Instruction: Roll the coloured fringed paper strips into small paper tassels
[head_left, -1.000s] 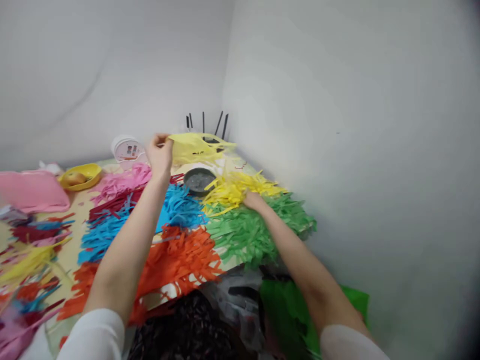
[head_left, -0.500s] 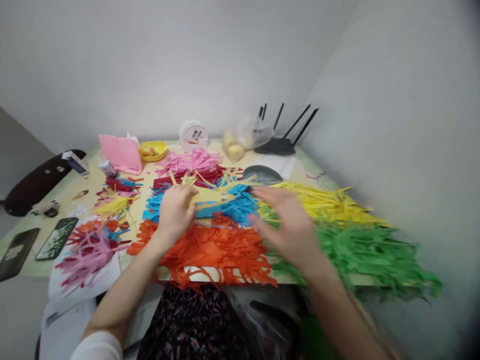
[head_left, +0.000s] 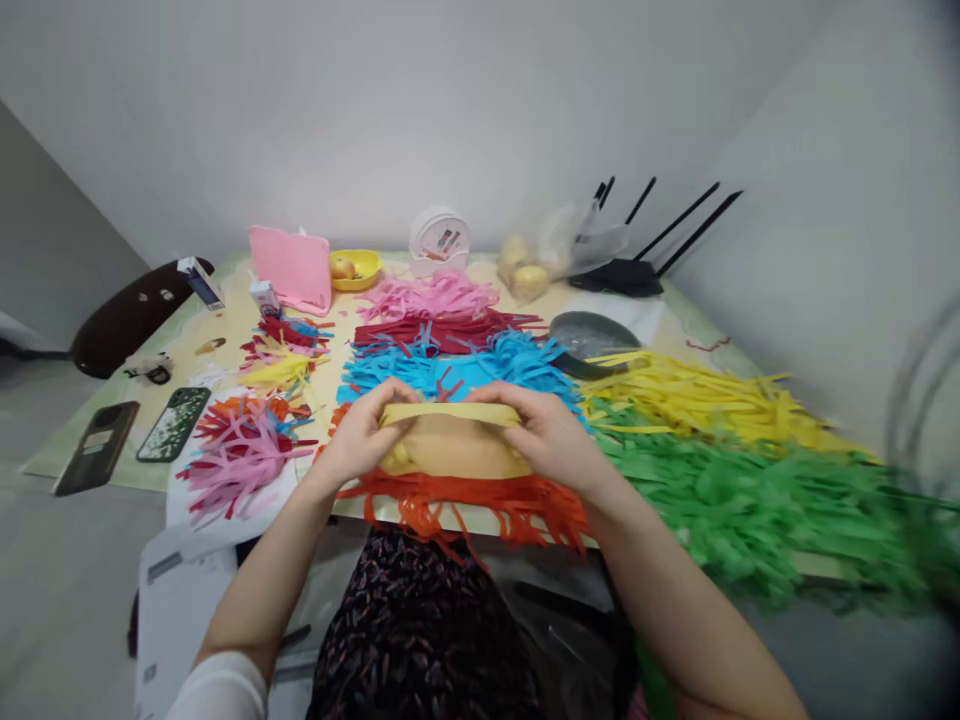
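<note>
My left hand (head_left: 366, 437) and my right hand (head_left: 551, 437) grip the two ends of a pale yellow folded paper piece (head_left: 459, 445), thumbs below and fingers over its upper edge. They hold it above a heap of orange fringed strips (head_left: 457, 490). Just beyond lies a bundle of blue fringed strips (head_left: 461, 374), with a small red scrap on top. Behind the blue are dark red strips (head_left: 450, 330) and pink strips (head_left: 431, 297). Near my right forearm lie green strips (head_left: 757, 510) and yellow strips (head_left: 712, 405).
On the left are mixed colourful tassels (head_left: 244, 450), two phones (head_left: 174, 424) (head_left: 97, 448) and a pink stand-up case (head_left: 291, 268). A yellow bowl (head_left: 367, 268), a white round container (head_left: 440, 242), a dark dish (head_left: 592, 342) and a black router (head_left: 615, 278) stand toward the wall.
The pale yellow piece has come nearer and lower, now over the orange strips. My right hand, apart from it before, has closed on its right end. The view has shifted left.
</note>
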